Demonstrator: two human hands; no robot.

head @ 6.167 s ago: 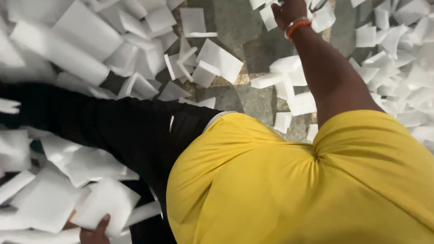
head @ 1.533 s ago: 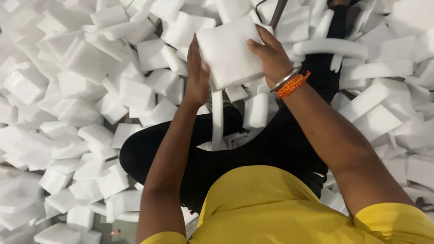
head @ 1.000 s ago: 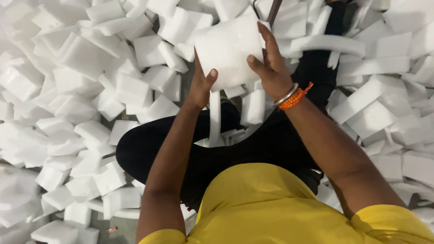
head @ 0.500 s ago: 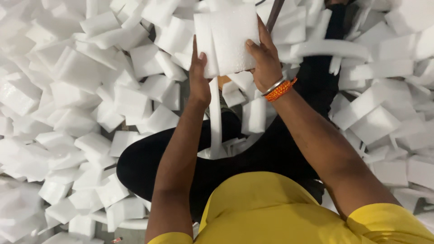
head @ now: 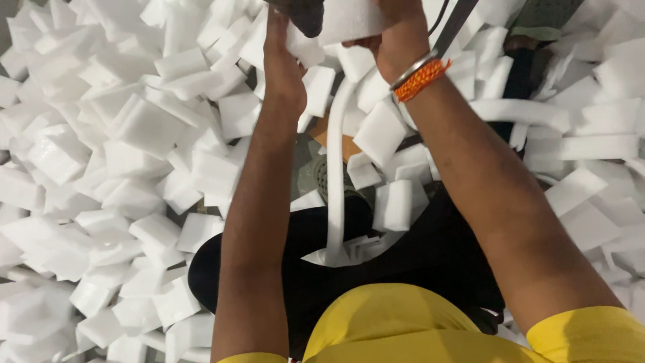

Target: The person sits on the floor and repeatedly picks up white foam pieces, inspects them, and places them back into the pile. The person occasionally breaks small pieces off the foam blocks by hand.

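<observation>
Both my hands hold a white foam block (head: 349,20) at the top edge of the head view; only its lower part shows. My left hand (head: 281,57) grips its left side beside a dark object (head: 302,12) that is partly cut off. My right hand (head: 396,37), with a metal bangle and an orange thread band at the wrist, grips its right side. A long white foam strip (head: 334,195) hangs down from under the block onto my lap. I wear a yellow shirt and black trousers.
Several white foam blocks (head: 141,128) lie piled on the floor all around me, left and right. A brown cardboard piece (head: 329,138) shows under the strip. A dark strap (head: 457,23) runs at the top right, near another person's foot (head: 521,47).
Over the last second my hands have raised the foam block up and away until most of it is out of the frame. The view has tilted closer to my arms.
</observation>
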